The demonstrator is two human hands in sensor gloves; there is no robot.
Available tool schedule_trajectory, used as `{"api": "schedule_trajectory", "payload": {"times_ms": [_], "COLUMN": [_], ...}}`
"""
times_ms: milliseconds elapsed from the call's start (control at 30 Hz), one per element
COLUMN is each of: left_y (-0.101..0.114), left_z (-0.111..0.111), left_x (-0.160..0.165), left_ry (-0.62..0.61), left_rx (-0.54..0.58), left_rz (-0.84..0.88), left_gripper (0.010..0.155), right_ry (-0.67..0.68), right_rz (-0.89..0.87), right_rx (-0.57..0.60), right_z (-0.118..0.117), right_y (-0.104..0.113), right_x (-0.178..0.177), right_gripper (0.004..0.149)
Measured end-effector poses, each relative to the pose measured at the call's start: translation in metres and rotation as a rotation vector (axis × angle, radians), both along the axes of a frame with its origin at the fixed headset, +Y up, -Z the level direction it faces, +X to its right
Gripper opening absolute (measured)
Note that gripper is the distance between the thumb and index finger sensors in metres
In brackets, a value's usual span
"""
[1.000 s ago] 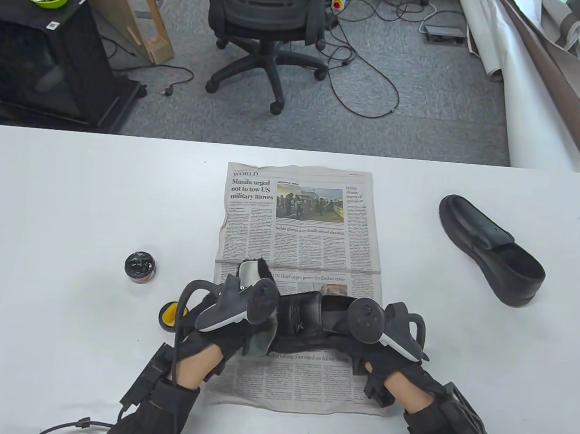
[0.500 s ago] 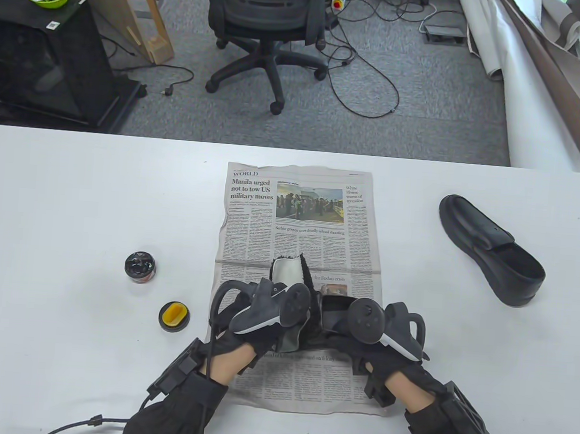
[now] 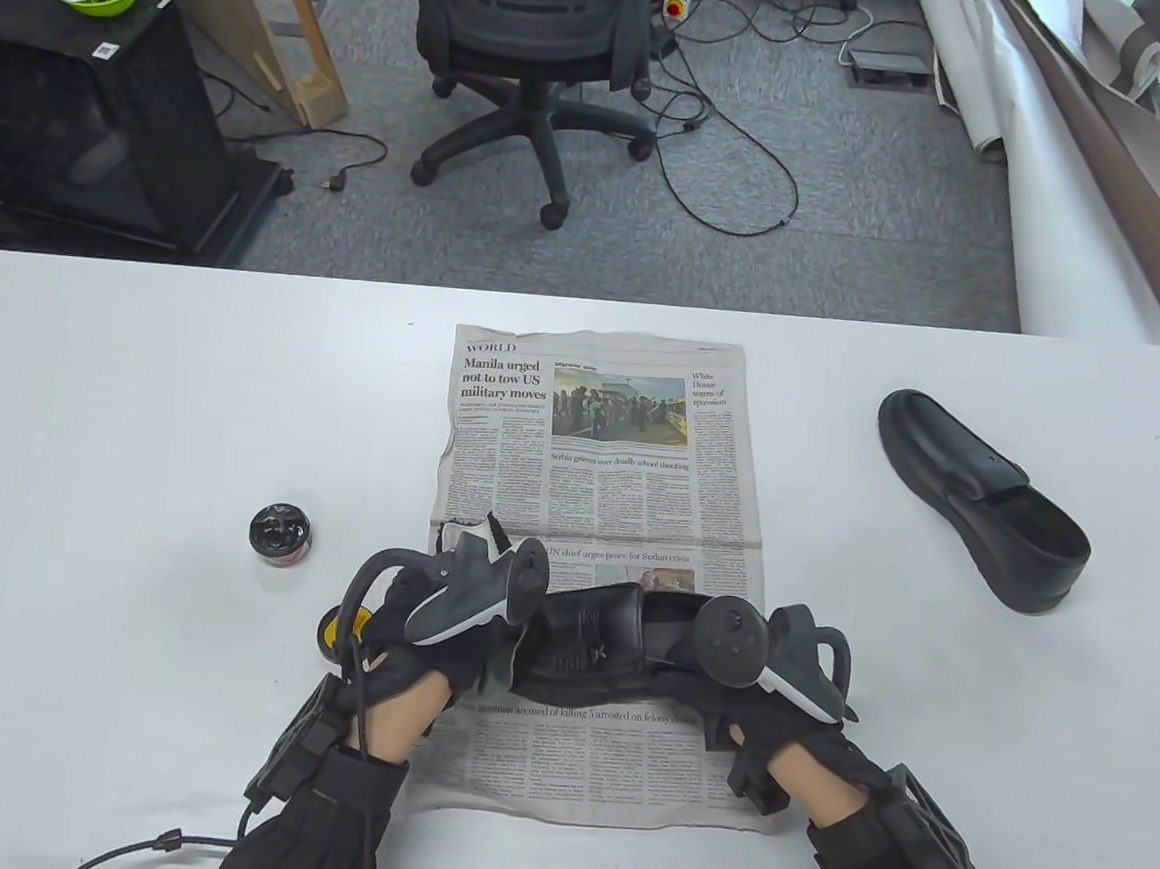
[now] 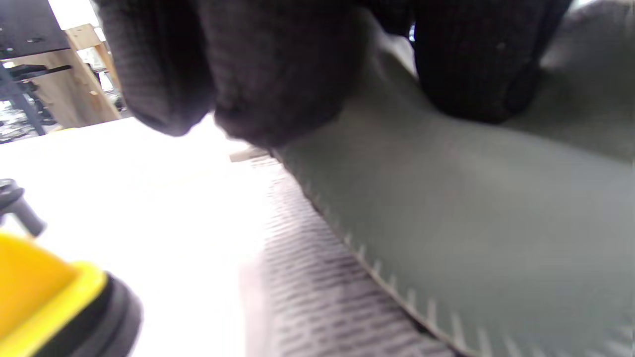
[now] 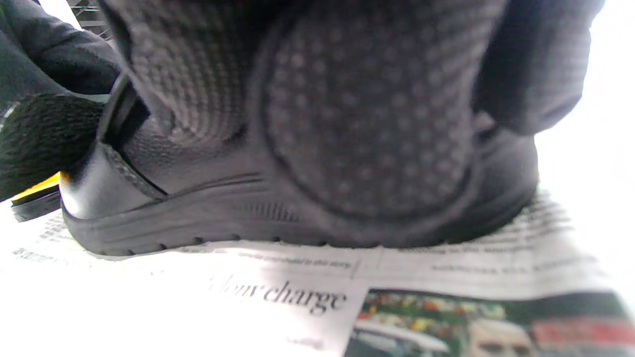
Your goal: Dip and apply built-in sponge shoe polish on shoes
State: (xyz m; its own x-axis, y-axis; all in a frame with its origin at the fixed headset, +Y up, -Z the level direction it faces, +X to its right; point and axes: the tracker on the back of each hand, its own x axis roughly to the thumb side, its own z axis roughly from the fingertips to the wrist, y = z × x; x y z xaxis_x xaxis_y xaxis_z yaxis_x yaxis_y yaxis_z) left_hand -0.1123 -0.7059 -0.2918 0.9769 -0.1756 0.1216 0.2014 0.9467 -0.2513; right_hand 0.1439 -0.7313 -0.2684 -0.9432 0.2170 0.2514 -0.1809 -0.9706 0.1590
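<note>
A black shoe (image 3: 596,644) lies on its side on the newspaper (image 3: 600,436), toe to the left. My left hand (image 3: 459,636) grips a grey cloth with a black fleecy side (image 3: 454,537) and presses it on the toe end. The cloth (image 4: 446,223) fills the left wrist view under my fingers (image 4: 278,74). My right hand (image 3: 722,671) grips the shoe's heel; the right wrist view shows my fingers (image 5: 367,129) wrapped over the shoe (image 5: 188,208). The open polish tin (image 3: 279,534) stands to the left. Its yellow sponge lid (image 3: 334,628) is partly hidden by my left hand.
A second black shoe (image 3: 981,501) lies on the white table (image 3: 141,400) at the right. The lid (image 4: 44,302) sits close by my left wrist. An office chair (image 3: 531,39) and cables are on the floor beyond the table's far edge.
My left hand swept the cloth to the right over the shoe's upper, then back left to the toe. My right hand and the shoe have stayed in place.
</note>
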Motion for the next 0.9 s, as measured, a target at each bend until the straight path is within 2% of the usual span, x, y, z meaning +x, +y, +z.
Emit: {"api": "schedule_trajectory", "payload": {"times_ms": [133, 233, 333, 467, 567, 633, 733, 900], "left_y": [0.005, 0.013, 0.020, 0.019, 0.010, 0.008, 0.004, -0.003], "left_z": [-0.001, -0.006, -0.012, -0.018, -0.026, -0.030, -0.034, -0.039], "left_x": [-0.005, 0.003, 0.030, 0.072, 0.080, 0.075, 0.064, 0.044], "left_ry": [0.015, -0.084, -0.192, -0.285, -0.268, -0.237, -0.205, -0.135], "left_rx": [0.010, -0.015, -0.029, -0.004, -0.049, -0.089, -0.105, -0.192], "left_rz": [-0.024, 0.154, 0.351, 0.329, 0.278, 0.332, 0.273, 0.192], "left_gripper": [0.060, 0.061, 0.062, 0.062, 0.062, 0.061, 0.060, 0.058], "right_ry": [-0.001, 0.001, 0.003, 0.006, 0.008, 0.008, 0.010, 0.005], "right_rz": [0.000, -0.002, -0.004, -0.006, -0.006, -0.005, -0.004, 0.000], "right_rx": [0.000, 0.003, 0.002, 0.002, 0.003, 0.005, 0.004, 0.005], "right_z": [0.000, 0.000, 0.000, 0.000, 0.000, 0.000, 0.000, 0.000], "right_y": [0.000, 0.000, 0.000, 0.000, 0.000, 0.000, 0.000, 0.000], "right_x": [0.000, 0.000, 0.000, 0.000, 0.000, 0.000, 0.000, 0.000], "right_gripper": [0.045, 0.045, 0.045, 0.045, 0.045, 0.045, 0.045, 0.045]}}
